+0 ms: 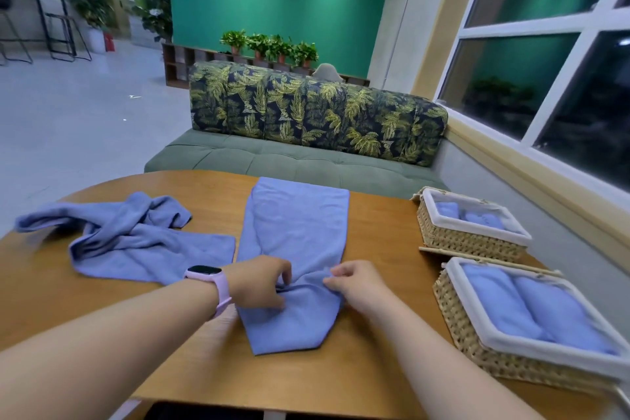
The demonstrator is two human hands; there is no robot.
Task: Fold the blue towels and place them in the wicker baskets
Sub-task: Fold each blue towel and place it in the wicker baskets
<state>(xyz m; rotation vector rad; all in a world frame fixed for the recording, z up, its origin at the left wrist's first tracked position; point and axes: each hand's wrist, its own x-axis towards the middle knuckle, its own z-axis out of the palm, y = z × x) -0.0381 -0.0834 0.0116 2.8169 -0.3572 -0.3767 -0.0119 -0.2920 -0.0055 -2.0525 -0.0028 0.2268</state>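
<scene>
Both hands work the near end of a long folded towel point(296, 235) lying lengthwise on the table point(371, 235): the left hand point(260, 281), a pink watch point(208, 280) on its wrist, pinches a bunched fold, and the right hand point(358, 283) pinches the cloth just right of it. Left of that towel lies a rumpled pile point(129, 235) of blue towels. Right of it stand two wicker baskets, near point(477, 327) and far point(456, 235), each holding rolled blue towels.

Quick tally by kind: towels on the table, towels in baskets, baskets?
Blue towels on the table: 2, the flat one and the crumpled one
Rolled towels in baskets: 4
Wicker baskets: 2
Total: 8
</scene>
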